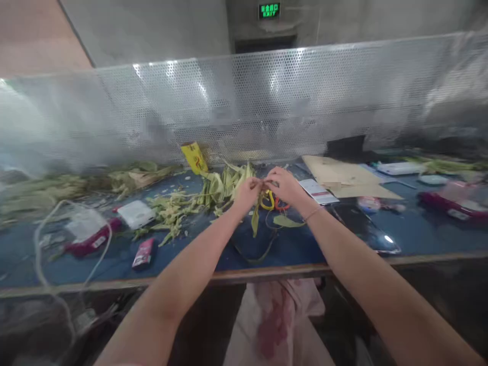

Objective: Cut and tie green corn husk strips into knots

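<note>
My left hand (246,193) and my right hand (284,184) meet above the middle of the blue table, their fingertips pinched close together. Between them is a thin leafy plant stem, with a long green leaf (255,221) hanging below the fingers. Exactly where each fingertip presses is too blurred to make out. Just under my right hand lie a yellow loop handle (269,200) and an orange-red loop handle (281,205), perhaps of scissors. Another leaf (288,221) lies near my right wrist. Behind my left hand rests a bunch of pale green leaves (224,184).
A perforated metal screen (213,101) runs along the back. Leaf piles (171,208), a yellow packet (194,157), a white box (136,214) and a pink packet (143,253) lie leftward. Cardboard (339,175), a dark phone-like slab (362,229) and a purple pouch (453,206) lie rightward.
</note>
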### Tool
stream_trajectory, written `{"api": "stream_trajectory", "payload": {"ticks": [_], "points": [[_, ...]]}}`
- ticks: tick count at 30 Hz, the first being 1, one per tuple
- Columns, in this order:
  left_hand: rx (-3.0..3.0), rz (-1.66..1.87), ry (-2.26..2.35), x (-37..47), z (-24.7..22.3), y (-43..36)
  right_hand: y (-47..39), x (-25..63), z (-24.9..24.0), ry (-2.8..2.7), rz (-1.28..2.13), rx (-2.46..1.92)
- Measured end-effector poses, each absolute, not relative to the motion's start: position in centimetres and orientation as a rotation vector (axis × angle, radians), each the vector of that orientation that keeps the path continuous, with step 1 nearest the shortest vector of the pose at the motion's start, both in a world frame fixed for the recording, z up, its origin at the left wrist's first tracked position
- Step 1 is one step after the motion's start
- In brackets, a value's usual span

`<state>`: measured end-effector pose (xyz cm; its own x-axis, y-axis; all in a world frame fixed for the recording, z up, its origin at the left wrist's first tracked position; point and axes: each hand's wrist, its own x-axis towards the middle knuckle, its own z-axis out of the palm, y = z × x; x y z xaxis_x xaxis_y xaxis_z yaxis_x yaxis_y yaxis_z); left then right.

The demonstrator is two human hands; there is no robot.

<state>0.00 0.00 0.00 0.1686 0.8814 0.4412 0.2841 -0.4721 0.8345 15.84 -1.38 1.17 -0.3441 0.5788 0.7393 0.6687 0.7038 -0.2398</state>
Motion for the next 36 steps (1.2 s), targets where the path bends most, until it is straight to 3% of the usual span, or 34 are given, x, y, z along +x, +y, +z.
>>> {"api": "stream_trajectory", "payload": {"ticks": [22, 36], "points": [[1.73, 1.371, 0.978, 0.3, -0.4, 0.2, -0.6, 15.5, 0.9, -1.902, 0.159, -0.963], [1.589, 1.492, 0.971, 0.4, -0.7, -0.1, -1.4, 14.5, 1.4, -1.764, 0.172, -1.082]]}}
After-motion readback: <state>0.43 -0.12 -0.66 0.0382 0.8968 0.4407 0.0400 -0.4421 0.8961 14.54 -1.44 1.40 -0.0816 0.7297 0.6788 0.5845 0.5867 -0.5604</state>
